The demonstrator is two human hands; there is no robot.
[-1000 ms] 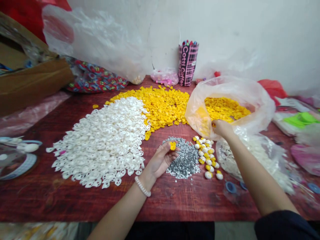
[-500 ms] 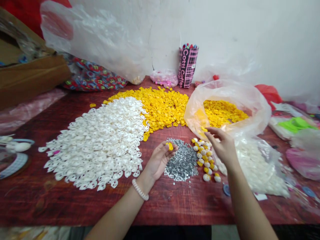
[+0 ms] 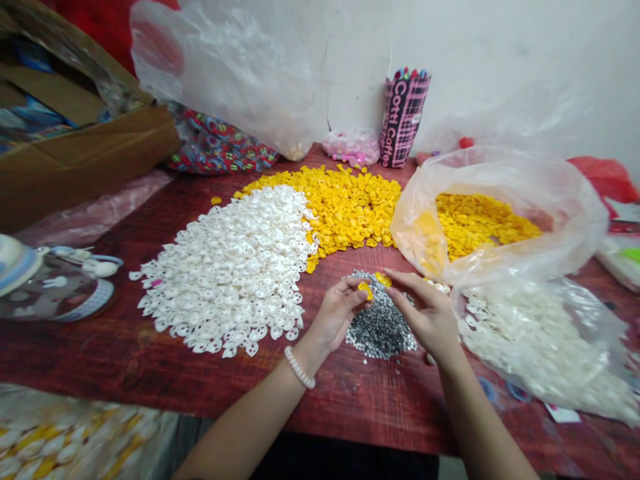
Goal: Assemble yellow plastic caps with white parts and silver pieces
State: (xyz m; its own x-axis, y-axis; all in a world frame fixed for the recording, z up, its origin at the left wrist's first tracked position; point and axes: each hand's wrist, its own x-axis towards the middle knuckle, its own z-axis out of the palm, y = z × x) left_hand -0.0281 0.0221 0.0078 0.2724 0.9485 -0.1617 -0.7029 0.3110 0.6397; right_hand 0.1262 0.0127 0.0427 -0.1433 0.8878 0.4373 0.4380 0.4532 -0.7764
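Note:
My left hand pinches a small yellow plastic piece between thumb and fingers. Just beside it, my right hand holds a second yellow piece at its fingertips; the two pieces are close but appear apart. Both hands hover over a heap of small grey discs. To the left spreads a large pile of white pieces with holes. Behind it lies a pile of yellow pieces. The small white-and-yellow items right of the discs are mostly hidden by my right hand.
An open clear bag with yellow pieces stands at right, a bag of white pieces before it. A cardboard box and a clear jar are at left. A plaid paper bag leans on the wall.
My right hand has come from the open bag's edge to beside my left hand, bringing a yellow piece. My left hand keeps its piece. The view has shifted left.

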